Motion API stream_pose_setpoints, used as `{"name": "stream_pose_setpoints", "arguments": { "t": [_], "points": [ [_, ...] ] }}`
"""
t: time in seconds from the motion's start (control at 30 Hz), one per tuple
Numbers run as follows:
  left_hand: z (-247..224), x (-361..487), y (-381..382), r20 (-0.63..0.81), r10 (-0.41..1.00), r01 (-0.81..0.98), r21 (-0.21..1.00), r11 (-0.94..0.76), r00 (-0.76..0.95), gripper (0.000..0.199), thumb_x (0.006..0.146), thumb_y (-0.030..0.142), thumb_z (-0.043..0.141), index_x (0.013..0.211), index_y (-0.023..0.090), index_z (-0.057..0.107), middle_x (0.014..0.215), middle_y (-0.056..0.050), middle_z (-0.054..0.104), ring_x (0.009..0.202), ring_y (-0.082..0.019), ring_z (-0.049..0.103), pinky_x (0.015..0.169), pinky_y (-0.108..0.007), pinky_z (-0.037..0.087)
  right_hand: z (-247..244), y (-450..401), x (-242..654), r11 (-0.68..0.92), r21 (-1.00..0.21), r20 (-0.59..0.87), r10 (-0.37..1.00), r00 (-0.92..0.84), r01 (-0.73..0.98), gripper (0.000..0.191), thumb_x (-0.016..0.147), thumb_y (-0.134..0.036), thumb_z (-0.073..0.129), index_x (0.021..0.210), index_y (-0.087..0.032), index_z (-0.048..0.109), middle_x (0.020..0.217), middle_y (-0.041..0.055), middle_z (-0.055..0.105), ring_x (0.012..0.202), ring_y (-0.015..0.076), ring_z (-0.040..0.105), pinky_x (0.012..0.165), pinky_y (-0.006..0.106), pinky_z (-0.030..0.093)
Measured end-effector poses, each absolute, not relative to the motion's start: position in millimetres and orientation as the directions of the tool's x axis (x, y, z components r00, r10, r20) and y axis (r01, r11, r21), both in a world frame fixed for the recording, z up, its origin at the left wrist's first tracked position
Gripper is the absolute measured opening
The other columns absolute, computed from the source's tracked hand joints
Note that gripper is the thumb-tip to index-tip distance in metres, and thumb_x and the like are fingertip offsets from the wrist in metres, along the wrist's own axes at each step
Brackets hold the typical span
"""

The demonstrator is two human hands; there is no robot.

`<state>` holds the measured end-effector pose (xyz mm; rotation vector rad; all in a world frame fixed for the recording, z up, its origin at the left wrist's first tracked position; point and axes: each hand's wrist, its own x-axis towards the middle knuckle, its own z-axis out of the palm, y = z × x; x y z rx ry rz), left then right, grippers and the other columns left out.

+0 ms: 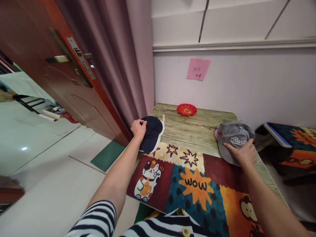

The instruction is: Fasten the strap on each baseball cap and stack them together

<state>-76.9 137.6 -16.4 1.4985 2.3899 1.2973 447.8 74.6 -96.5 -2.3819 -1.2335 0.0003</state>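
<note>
A dark navy cap (153, 131) with a white edge lies at the table's left side. My left hand (139, 127) is on its left part, fingers closed in a pinch on the cloth. At the right side of the table is a grey cap (235, 131) with white lettering and a small red mark, its brim pointing toward me. My right hand (243, 153) grips it from the near right side, thumb over the front; the other fingers are partly hidden behind the cap.
A red scalloped dish (187, 113) stands at the back of the wooden-patterned table (204, 122). A colourful mat (160, 174) covers the near part. A pink note (198, 69) is on the wall. To the left are a curtain (118, 59) and an open brown door (74, 95).
</note>
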Motion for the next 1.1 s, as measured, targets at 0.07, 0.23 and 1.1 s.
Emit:
{"name": "stream_pose_setpoints", "arguments": {
  "t": [0.07,0.23,1.1],
  "points": [
    [-8.4,-77.6,136.4,0.397,0.751,0.732,0.660,0.165,-0.528,0.010,0.082,0.029,0.065,0.078,0.021,0.068,0.103,-0.008,0.071,0.100,-0.025,0.065,0.093,-0.038,0.046,-91.5,67.2,441.8,-0.454,-0.442,0.283,0.747,0.601,0.773,0.123,0.073,-0.084,0.056,0.160,-0.009,0.014,0.151,0.0329,0.040,0.139,0.0484,0.042,0.107,0.064,0.038],
    [22.3,-71.0,125.8,0.535,0.700,0.736,0.676,-0.019,-0.474,0.006,0.082,0.023,0.064,0.077,0.020,0.063,0.101,-0.006,0.070,0.099,-0.022,0.065,0.097,-0.034,0.048,-72.3,46.8,424.2,-0.266,-0.414,0.561,0.679,0.475,0.870,0.096,0.089,-0.070,0.046,0.160,-0.011,0.019,0.163,0.0263,0.029,0.153,0.0389,0.022,0.124,0.058,0.013],
    [11.6,68.2,28.3,-0.175,0.962,-0.201,0.955,0.217,0.208,0.057,0.083,0.074,0.058,0.101,0.023,0.075,0.103,-0.009,0.076,0.099,-0.025,0.070,0.088,-0.038,0.053,36.8,1.2,285.9,-0.231,-0.743,-0.142,0.971,-0.190,-0.627,0.033,0.083,-0.053,0.068,0.097,-0.024,0.077,0.097,0.0067,0.081,0.106,0.0323,0.074,0.096,0.048,0.059]
  ]
}}
